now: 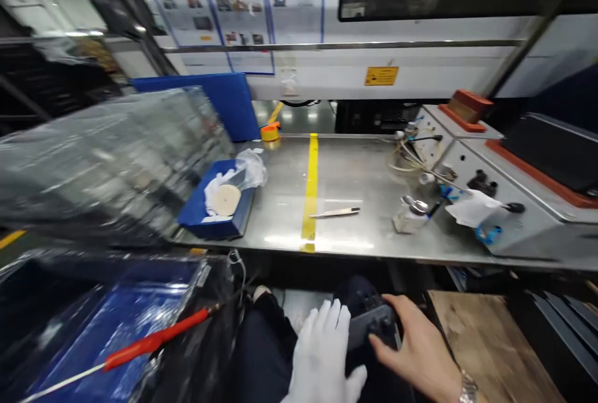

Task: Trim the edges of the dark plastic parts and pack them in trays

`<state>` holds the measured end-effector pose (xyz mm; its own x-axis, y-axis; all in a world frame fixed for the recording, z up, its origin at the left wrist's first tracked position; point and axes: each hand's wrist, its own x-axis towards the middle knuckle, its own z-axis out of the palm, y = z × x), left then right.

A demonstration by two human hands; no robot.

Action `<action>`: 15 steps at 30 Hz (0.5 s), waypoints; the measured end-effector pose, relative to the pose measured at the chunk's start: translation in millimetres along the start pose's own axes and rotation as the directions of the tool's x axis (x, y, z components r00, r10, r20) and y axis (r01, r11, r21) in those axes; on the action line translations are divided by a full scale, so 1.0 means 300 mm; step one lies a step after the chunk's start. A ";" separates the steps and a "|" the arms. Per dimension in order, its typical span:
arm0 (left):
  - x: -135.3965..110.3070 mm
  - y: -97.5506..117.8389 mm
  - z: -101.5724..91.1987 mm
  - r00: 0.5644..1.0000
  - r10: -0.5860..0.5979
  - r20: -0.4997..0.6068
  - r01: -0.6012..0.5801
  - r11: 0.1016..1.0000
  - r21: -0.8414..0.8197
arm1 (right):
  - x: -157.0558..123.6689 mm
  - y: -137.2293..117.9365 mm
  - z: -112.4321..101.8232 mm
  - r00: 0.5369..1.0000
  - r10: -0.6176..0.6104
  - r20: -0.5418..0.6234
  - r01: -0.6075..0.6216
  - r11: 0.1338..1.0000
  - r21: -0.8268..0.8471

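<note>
My left hand [322,347], in a white glove, lies palm down over my lap with its fingers stretched out and the thumb apart. My bare right hand [418,347] has thumb and fingers closed on the right end of a dark blocky part [370,327] with small raised pieces. This part sits low over my legs, just right of the gloved fingers. Blur and the dark trousers hide its exact shape. Beyond both hands, a slim pen-like tool [339,212] rests on the metal bench [280,203].
A blue box [238,222] with gloves and a round beige pad stands on the left, beside plastic-wrapped stacks [116,154]. Right are a small bottle [411,215] and a grey machine [523,216] with hoses. A red-handled tool [154,341] lies left; a wooden board [495,347] is at right.
</note>
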<state>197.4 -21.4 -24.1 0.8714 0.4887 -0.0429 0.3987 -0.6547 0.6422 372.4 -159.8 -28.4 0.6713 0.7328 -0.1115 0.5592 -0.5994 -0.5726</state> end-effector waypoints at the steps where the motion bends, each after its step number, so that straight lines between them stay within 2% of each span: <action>1: 0.009 -0.001 0.006 0.988 -0.136 0.067 0.133 0.990 0.043 | 0.014 -0.073 0.023 0.994 -0.098 0.045 0.100 0.995 -0.027; 3: -0.001 -0.018 -0.009 0.926 -0.363 0.108 0.361 0.932 0.031 | 0.062 -0.178 0.053 0.955 -0.257 0.150 0.269 0.961 -0.067; 4: -0.021 -0.032 -0.029 0.898 -0.428 0.102 0.432 0.901 -0.024 | 0.102 -0.209 0.059 0.926 -0.318 0.204 0.340 0.937 -0.080; 6: -0.078 -0.065 -0.088 0.857 -0.504 0.104 0.514 0.828 -0.222 | 0.221 -0.235 0.052 0.872 -0.401 0.280 0.443 0.890 -0.108; 7: -0.112 -0.082 -0.121 0.835 -0.537 0.117 0.542 0.770 -0.335 | 0.301 -0.234 0.046 0.861 -0.422 0.283 0.472 0.871 -0.138; 10: -0.202 -0.127 -0.203 0.820 -0.553 0.144 0.496 0.563 -0.661 | 0.582 -0.207 0.052 0.890 -0.420 0.179 0.456 0.835 -0.307; 13: -0.250 -0.160 -0.232 0.828 -0.550 0.112 0.398 0.434 -0.808 | 0.821 -0.173 0.103 0.890 -0.442 0.116 0.442 0.769 -0.461; 15: -0.261 -0.172 -0.230 0.824 -0.554 0.115 0.362 0.359 -0.860 | 0.916 -0.147 0.132 0.878 -0.460 0.135 0.457 0.720 -0.522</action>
<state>88.9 14.0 -1.0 0.5302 0.6994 -0.4794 0.2127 0.4376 0.8736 512.8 80.8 -66.0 0.2664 0.9622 0.0558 0.9636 -0.2645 -0.0392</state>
